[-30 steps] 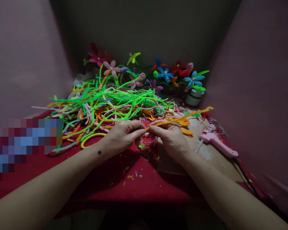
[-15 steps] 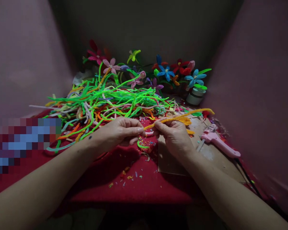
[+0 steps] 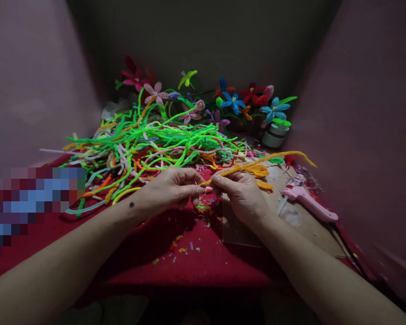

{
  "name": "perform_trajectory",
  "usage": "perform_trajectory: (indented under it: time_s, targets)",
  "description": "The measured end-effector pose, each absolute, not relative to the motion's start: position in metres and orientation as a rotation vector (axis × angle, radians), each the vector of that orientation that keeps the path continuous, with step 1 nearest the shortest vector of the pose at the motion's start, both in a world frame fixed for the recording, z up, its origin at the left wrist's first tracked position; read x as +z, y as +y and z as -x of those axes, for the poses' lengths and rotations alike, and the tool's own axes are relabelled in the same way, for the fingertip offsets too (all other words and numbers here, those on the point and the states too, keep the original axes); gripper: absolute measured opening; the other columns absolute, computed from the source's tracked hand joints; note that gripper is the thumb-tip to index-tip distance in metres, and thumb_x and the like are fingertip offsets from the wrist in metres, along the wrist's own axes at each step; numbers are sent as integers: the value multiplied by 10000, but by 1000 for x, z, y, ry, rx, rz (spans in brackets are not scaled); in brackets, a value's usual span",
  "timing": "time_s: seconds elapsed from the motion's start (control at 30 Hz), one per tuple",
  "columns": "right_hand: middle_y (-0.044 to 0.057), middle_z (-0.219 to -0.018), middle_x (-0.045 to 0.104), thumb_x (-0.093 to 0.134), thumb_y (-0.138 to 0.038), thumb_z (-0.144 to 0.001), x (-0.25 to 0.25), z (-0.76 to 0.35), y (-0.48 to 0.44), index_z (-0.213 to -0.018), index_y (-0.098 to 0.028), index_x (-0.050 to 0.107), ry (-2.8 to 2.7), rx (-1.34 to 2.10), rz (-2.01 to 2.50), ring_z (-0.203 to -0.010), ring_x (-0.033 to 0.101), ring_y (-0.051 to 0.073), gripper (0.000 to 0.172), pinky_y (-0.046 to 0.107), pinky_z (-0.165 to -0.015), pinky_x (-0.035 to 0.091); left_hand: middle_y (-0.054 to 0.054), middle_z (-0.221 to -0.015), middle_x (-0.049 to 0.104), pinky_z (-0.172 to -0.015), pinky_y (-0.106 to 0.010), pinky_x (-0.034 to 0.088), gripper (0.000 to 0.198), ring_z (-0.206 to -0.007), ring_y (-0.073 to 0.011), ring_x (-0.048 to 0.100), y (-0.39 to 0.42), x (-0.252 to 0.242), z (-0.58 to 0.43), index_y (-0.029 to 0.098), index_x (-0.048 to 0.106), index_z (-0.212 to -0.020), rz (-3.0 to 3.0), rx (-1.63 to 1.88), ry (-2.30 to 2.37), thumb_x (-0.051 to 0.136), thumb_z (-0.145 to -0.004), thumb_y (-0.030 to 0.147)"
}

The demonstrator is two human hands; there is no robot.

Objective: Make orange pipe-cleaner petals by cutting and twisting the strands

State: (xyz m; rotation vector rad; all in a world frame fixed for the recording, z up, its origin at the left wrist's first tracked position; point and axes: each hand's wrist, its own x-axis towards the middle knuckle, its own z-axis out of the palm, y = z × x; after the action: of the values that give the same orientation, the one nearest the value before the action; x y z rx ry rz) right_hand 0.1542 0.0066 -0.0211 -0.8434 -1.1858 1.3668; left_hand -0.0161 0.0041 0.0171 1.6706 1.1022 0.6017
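Observation:
Between my two hands runs an orange fuzzy stem (image 3: 277,156), its long free end reaching right and bending down at the tip. My left hand (image 3: 183,186) pinches the stem's near end, which looks thin and twisted. The thumb and fingers of my right hand (image 3: 235,187) are closed on it a short way to the right. Looped orange pieces (image 3: 255,170) show just behind my right hand; whether they touch it is unclear. Under that hand lies a brown board (image 3: 240,225).
A heap of colourful fuzzy stems (image 3: 162,135) covers the table behind my hands. Fuzzy flowers (image 3: 233,103) stand at the back, near a white jar (image 3: 275,135). A pink glue gun (image 3: 307,203) with a black cord lies right. Scraps dot the red cloth (image 3: 189,271).
The stem's free end has shifted right and now droops at its tip. My hands have come slightly closer together, and less of the stem shows between them.

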Motion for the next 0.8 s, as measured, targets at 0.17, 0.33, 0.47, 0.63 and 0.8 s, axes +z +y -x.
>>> perform_trajectory:
  time_s: [0.17,0.33,0.47,0.63,0.8]
  targets:
    - [8,-573,640,672,-238,-694,-22,-155,8,-607,-142,670,-1159,1389,852,-505,528,85,130,214,-522,410,32,-570,531,-453,-188,359,149,-469,-65,438,4,14,15,131,610,-777,-1806,630,1111,561,-761,272]
    - [9,-545,636,716,-211,-615,-24,-154,10,-587,-130,666,-1040,1451,879,-482,536,84,99,206,-506,410,18,-613,513,-474,-186,349,143,-518,-66,428,5,13,18,131,605,-717,-1879,632,1073,566,-752,264]
    - [16,-569,654,740,-228,-606,-28,-157,15,-614,-127,672,-1013,1511,852,-476,542,84,122,200,-487,403,39,-544,496,-414,-185,311,190,-415,-54,396,5,14,19,131,585,-779,-1738,580,1081,557,-774,318]
    - [7,-575,644,739,-277,-642,-31,-157,15,-651,-132,675,-1076,1553,787,-478,534,82,158,206,-487,405,32,-550,527,-406,-196,337,152,-401,-70,439,4,9,14,144,560,-733,-1743,627,1128,542,-770,290]
    - [-2,-549,626,745,-267,-618,-28,-153,10,-642,-131,676,-1133,1533,862,-476,517,76,154,203,-486,387,18,-589,536,-453,-206,366,180,-467,-89,492,8,1,14,147,595,-738,-1896,671,1131,558,-767,321]
